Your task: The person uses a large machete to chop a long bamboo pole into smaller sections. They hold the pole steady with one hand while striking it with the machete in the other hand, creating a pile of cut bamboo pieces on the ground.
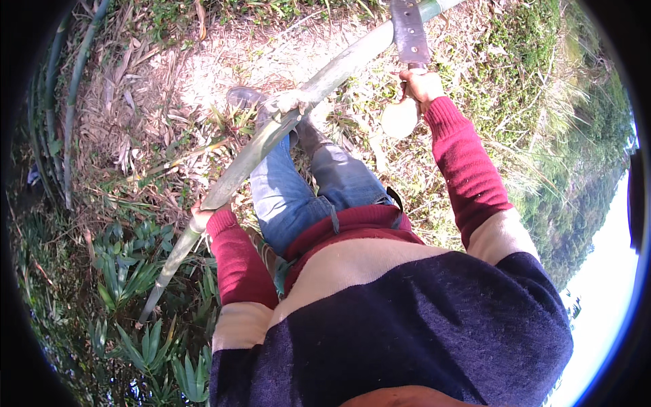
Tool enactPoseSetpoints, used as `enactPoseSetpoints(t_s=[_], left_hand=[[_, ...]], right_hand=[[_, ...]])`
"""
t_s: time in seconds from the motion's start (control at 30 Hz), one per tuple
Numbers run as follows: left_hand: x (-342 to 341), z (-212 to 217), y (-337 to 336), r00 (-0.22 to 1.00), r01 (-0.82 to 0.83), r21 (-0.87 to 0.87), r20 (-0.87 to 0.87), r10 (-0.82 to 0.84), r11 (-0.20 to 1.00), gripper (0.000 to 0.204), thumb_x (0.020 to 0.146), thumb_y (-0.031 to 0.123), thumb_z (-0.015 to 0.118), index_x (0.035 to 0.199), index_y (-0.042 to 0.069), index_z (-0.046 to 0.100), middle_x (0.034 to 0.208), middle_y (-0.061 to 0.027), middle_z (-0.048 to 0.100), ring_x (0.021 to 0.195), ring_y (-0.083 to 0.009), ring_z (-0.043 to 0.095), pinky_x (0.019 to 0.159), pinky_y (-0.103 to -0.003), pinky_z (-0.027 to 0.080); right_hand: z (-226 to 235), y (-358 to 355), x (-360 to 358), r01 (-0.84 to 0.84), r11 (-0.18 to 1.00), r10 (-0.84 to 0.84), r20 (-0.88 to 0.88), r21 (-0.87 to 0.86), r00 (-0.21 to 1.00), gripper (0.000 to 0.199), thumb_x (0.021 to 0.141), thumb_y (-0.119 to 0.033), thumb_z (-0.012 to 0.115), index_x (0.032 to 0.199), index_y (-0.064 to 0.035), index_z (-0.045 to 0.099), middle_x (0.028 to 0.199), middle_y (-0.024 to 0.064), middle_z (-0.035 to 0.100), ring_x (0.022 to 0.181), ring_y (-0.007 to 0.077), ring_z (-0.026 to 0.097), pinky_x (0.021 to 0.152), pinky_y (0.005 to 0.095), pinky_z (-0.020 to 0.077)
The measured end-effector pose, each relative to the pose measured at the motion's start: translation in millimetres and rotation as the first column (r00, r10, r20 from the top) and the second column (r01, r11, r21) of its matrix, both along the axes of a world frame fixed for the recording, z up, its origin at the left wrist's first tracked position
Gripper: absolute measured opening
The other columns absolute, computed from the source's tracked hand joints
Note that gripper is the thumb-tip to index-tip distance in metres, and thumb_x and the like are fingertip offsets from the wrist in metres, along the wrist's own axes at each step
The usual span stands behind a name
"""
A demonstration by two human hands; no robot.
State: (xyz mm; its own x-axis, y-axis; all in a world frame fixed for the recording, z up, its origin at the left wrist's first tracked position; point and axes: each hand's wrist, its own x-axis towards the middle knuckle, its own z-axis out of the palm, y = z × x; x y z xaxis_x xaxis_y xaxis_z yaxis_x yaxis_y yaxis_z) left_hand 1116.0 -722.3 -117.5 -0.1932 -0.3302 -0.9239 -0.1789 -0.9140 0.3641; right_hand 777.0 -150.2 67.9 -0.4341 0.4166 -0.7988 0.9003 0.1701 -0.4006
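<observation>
Bamboo pole (271, 132), long and green, runs from under my left hand (201, 216) up across my raised knee toward the broad blade (410, 30) that my right hand (420, 85) has clenched by the handle, the flat steel standing just above my knuckles and touching the pole's far stretch. I judge the pole stiff, fairly heavy for its length and smooth-skinned, so likely slick (the glossy rind suggests it), and best taken where my left fingers are wrapped around it now, near the thinner end, with the knee bracing the middle.
</observation>
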Motion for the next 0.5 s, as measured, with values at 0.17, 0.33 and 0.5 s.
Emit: enactPoseSetpoints(t_s=[0.17, 0.33, 0.5], left_hand=[[22, -14, 59, 0.920, -0.357, -0.221, -0.250, 0.301, 0.908, 0.021, 0.091, 0.024, 0.058, 0.086, 0.004, 0.063, 0.084, -0.0115, 0.066, 0.090, -0.0312, 0.065, 0.095, -0.049, 0.051], [95, -61, 22, 0.966, -0.099, -0.139, -0.250, 0.062, 0.985, 0.022, 0.094, 0.023, 0.056, 0.092, 0.002, 0.063, 0.086, -0.0113, 0.065, 0.090, -0.0307, 0.064, 0.097, -0.048, 0.049], [37, -23, 67, 0.824, -0.397, -0.184, -0.504, 0.260, 0.899, 0.023, 0.092, 0.024, 0.054, 0.094, 0.002, 0.059, 0.091, -0.0124, 0.063, 0.093, -0.0303, 0.062, 0.101, -0.051, 0.046]], right_hand=[[-4, -46, 90, -0.607, 0.793, 0.606, 0.144, -0.041, 0.782, 0.037, 0.076, -0.023, 0.079, 0.092, 0.0078, 0.067, 0.077, 0.0171, 0.071, 0.069, 0.0239, 0.069, 0.065, 0.0362, 0.0565], [-6, -12, 36, -0.748, 0.624, 0.715, 0.221, 0.227, 0.663, 0.047, 0.077, -0.023, 0.077, 0.109, 0.0083, 0.064, 0.074, 0.0131, 0.070, 0.063, 0.0231, 0.068, 0.064, 0.0369, 0.0583], [-23, -53, 52, -0.799, 0.578, 0.731, 0.333, 0.163, 0.596, 0.060, 0.072, -0.031, 0.083, 0.113, 0.0100, 0.067, 0.083, 0.0208, 0.071, 0.074, 0.0211, 0.072, 0.072, 0.0324, 0.0581]])
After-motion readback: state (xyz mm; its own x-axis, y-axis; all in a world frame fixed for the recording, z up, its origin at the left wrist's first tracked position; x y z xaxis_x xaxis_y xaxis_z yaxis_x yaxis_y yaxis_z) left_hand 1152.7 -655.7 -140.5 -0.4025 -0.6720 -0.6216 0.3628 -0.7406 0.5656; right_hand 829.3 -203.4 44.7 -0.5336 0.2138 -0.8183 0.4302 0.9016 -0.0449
